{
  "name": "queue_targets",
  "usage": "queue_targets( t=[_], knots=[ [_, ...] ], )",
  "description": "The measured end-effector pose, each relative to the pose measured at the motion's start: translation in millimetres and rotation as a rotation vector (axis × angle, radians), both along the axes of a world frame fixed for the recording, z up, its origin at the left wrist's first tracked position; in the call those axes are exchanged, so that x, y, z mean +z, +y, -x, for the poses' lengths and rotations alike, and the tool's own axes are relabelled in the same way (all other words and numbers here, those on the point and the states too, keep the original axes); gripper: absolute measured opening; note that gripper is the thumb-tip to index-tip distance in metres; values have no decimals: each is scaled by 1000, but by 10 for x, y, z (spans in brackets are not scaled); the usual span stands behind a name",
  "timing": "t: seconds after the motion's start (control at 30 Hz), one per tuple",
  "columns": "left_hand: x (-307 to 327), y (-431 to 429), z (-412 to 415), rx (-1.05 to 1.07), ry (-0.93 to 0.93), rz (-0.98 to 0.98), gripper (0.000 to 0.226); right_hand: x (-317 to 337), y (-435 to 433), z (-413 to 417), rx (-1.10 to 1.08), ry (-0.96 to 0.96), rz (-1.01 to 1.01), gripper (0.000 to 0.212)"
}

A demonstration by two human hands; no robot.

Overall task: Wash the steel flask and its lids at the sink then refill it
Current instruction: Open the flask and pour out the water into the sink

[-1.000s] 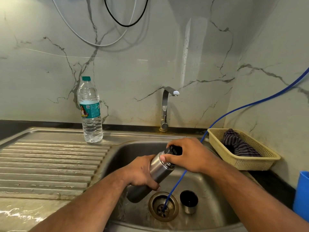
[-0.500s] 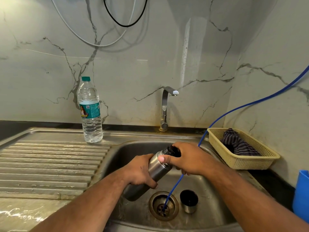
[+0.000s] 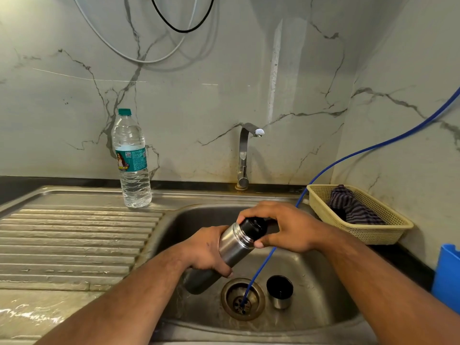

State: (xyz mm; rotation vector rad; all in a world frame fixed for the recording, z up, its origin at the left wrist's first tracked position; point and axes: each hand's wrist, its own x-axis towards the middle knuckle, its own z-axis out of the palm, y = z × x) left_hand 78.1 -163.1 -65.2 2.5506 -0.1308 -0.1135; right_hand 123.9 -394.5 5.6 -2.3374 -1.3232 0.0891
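The fingers of the right hand (image 3: pixel 286 227) curl over the black stopper (image 3: pixel 252 227) at the mouth of the steel flask (image 3: pixel 234 245), with the thumb tucked under it, gripping it. Half a second ago this hand lay over the top of the stopper and hid most of it; now it has turned, so that more of the black shows. The left hand (image 3: pixel 209 250) wraps its fingers round the middle of the flask and holds it as before. The flask is still tilted over the basin of the sink (image 3: pixel 323 282), mouth up and to the right, base low and to the left, in nearly the same place. Below it lies the drain (image 3: pixel 242 298), and a thin blue tube (image 3: pixel 258 275) runs down from the right wall, passes behind the right hand and ends in the drain. Just right of the drain 1 steel cup lid (image 3: pixel 280 291) lies on the basin floor, unmoved. Behind the sink stands the tap (image 3: pixel 245 155). A capped water bottle (image 3: pixel 132 170) stands upright at the back of the ribbed draining board (image 3: pixel 74 240). On the counter to the right a yellow basket (image 3: pixel 373 235) holds a striped cloth (image 3: pixel 348 207), and a blue container (image 3: pixel 448 270) shows at the frame's edge.
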Motion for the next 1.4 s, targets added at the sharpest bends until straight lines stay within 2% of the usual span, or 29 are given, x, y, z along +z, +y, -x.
queue_targets(
  t=[0.1,0.3,0.57,0.63,0.73,0.83,0.93,1.03,1.13,1.27,1.4],
  knots=[
    [7,-5,10,-10,23,-8,80,22,37,15,51,43,-113,56],
    [-9,8,-20,20,7,48,81,49,15,28,-13,73,-105,59],
    [-41,56,-7,110,5,94,88,-11,-144,-158,-297,330,-351,49],
    [-48,63,-10,138,-6,114,91,-105,-189,-256,-374,320,-265,45],
    [-51,61,-19,166,-19,139,91,-336,-282,-388,-442,342,25,41],
    [-56,64,-24,175,-20,147,90,-554,-367,-450,-463,438,361,42],
    [-58,64,-27,182,-11,146,91,-654,-379,-467,-448,536,542,40],
    [-55,62,-31,185,-1,145,91,-714,-268,-424,-387,551,638,33],
    [-54,60,-29,176,3,143,91,-834,-83,-313,-300,656,702,17],
    [-58,60,-26,172,8,145,91,-978,103,-256,-305,719,749,34],
    [-61,70,-22,177,10,143,91,-1059,148,-224,-242,713,775,30]
  ],
)
